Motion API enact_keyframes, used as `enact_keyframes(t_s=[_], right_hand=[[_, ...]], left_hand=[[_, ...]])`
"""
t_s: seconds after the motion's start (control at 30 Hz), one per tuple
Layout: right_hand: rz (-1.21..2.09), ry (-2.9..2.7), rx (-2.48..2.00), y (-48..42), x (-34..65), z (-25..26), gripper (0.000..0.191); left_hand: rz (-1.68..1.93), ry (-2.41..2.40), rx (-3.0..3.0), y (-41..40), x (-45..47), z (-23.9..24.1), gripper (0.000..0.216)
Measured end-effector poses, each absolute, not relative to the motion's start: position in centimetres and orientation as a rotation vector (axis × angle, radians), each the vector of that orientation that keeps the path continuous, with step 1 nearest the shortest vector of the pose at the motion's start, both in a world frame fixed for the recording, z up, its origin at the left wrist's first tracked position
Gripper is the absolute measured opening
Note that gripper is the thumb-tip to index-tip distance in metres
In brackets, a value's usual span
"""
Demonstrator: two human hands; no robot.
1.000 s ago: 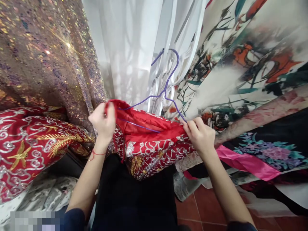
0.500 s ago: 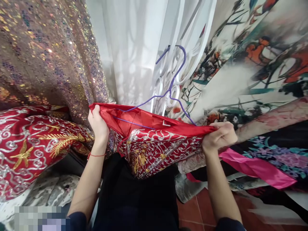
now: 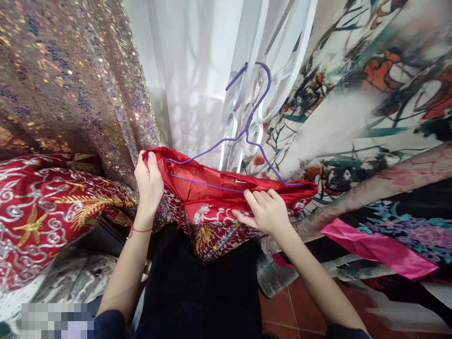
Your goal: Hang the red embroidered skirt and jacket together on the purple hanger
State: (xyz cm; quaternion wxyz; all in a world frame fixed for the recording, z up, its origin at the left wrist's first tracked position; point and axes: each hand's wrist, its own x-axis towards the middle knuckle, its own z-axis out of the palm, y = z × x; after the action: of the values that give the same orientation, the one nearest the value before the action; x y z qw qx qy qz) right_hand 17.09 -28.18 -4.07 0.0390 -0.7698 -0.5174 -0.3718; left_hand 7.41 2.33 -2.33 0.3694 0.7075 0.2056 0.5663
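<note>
Red garment [image 3: 213, 205] between left fingers [image 3: 153, 165] and beneath right fingers [image 3: 262, 197]

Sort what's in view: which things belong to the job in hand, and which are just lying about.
In hand:
- red garment with silver-and-gold embroidery, edge pinched by the left hand, right hand at its front edge
- purple wire hanger, partly inside it

Just around:
- gold-and-purple sequined cloth
- white cloth with orange-and-black print
- shiny pink fabric strip

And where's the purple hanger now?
In the head view, the purple hanger is just right of centre, hook crossing white scrollwork, base inside the red embroidered garment.
</note>
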Motion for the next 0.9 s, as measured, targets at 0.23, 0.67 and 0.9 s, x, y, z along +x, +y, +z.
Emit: enact_keyframes(t_s=[0.23,0.67,0.9], right_hand=[[0.024,-1.616,-2.456,-26.8,13.3,-0.7,0.052],[-0.768,-1.509,-2.273,-20.4,15.0,2.6,0.023],[-1.242,-1.473,-1.971,-16.9,16.3,2.2,0.026]], left_hand=[[1.450,0.484,1.725,1.6,6.8,-2.7,0.049],[1.049,0.136,1.874,1.9,4.7,-1.9,0.010],[1.081,0.115,1.891,1.3,4.1,-1.4,0.033]])
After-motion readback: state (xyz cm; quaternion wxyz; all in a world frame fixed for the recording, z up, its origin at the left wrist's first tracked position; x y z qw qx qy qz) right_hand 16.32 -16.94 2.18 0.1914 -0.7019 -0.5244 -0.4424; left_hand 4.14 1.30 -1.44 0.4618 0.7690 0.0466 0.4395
